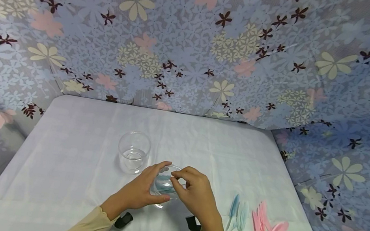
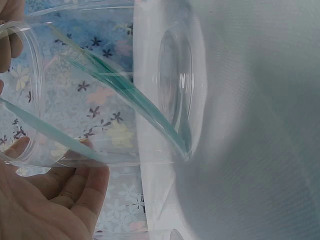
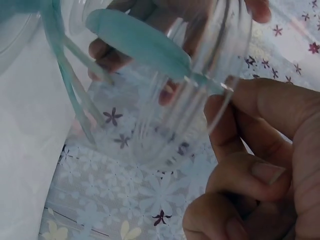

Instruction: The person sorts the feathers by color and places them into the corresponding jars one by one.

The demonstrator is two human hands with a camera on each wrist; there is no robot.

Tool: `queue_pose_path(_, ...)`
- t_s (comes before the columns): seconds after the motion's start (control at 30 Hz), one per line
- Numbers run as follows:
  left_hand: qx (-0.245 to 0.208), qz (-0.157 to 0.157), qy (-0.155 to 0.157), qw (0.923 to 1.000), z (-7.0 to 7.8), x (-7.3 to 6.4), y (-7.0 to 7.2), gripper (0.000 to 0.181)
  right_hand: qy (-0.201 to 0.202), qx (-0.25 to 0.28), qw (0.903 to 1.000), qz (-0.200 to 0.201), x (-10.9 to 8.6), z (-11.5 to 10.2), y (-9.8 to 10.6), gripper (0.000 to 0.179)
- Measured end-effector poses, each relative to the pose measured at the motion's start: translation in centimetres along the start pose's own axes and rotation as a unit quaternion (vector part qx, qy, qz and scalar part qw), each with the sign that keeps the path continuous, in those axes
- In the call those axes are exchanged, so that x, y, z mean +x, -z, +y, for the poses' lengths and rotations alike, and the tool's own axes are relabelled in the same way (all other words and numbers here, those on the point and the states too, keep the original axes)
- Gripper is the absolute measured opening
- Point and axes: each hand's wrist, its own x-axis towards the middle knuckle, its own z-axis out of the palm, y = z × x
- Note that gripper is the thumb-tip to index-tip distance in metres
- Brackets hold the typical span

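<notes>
A clear plastic jar (image 1: 162,187) stands on the white table (image 1: 66,161) in front of me, tilted. My left hand (image 1: 161,180) grips its side, thumb near me and fingers round the far wall. My right hand (image 1: 175,178) is at the rim and pinches the quill of a teal feather (image 3: 140,45) that reaches into the jar (image 3: 165,135). In the left wrist view the jar (image 2: 100,100) holds long teal feathers (image 2: 130,90) slanting to its bottom, with my left fingers (image 2: 55,200) beneath. My right fingers (image 3: 260,150) curl beside the rim.
A second clear jar (image 1: 133,151) stands upright just behind and left of the hands. To the right lie some pale blue feathers (image 1: 238,215) and several pink feathers (image 1: 265,227). Flowered cloth (image 1: 195,45) walls the table at the back and on both sides.
</notes>
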Motion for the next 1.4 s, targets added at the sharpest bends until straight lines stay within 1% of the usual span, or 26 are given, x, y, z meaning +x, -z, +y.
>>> queue_pose_path(0.17, 0.001, 0.000, -0.002, 1.0000, 0.1, 0.1, 0.0, 0.091, 0.005, -0.006, 1.0000, 0.002, 0.1, 0.1, -0.4, 0.009)
queue_pose_path(0.3, 0.005, -0.002, -0.002, 1.0000, 0.0, 0.1, -0.1, 0.091, -0.001, -0.020, 0.9998, -0.010, 0.1, 0.2, -0.6, 0.010)
queue_pose_path(0.43, 0.012, -0.003, -0.007, 0.9999, 0.1, 0.3, 0.0, 0.091, 0.003, -0.047, 0.9988, -0.015, 0.1, 0.4, -1.0, 0.012)
queue_pose_path(0.57, 0.015, 0.000, -0.009, 0.9998, 0.2, 0.4, 0.3, 0.091, 0.009, -0.073, 0.9973, -0.003, 0.3, 0.5, -1.3, 0.014)
queue_pose_path(0.7, 0.010, -0.003, -0.002, 0.9999, 0.3, 0.4, 0.4, 0.091, 0.011, -0.099, 0.9950, 0.007, 0.3, 0.4, -1.6, 0.016)
queue_pose_path(0.83, 0.011, -0.007, 0.005, 0.9999, 0.2, 0.2, 0.3, 0.090, 0.017, -0.131, 0.9912, 0.007, 0.1, 0.3, -2.0, 0.015)
queue_pose_path(0.97, 0.014, -0.003, 0.000, 0.9999, 0.2, 0.2, 0.3, 0.090, 0.021, -0.161, 0.9868, 0.000, 0.0, 0.1, -2.1, 0.014)
queue_pose_path(1.07, 0.016, -0.002, -0.003, 0.9999, 0.3, 0.1, 0.3, 0.091, 0.016, -0.175, 0.9843, -0.009, 0.0, 0.0, -2.1, 0.013)
queue_pose_path(1.23, 0.013, -0.002, -0.007, 0.9999, 0.3, 0.1, 0.3, 0.092, -0.002, -0.185, 0.9823, -0.026, 0.1, -0.2, -2.0, 0.014)
queue_pose_path(1.4, 0.011, -0.004, -0.008, 0.9999, 0.2, 0.0, 0.1, 0.091, -0.010, -0.194, 0.9803, -0.035, 0.0, -0.5, -2.0, 0.013)
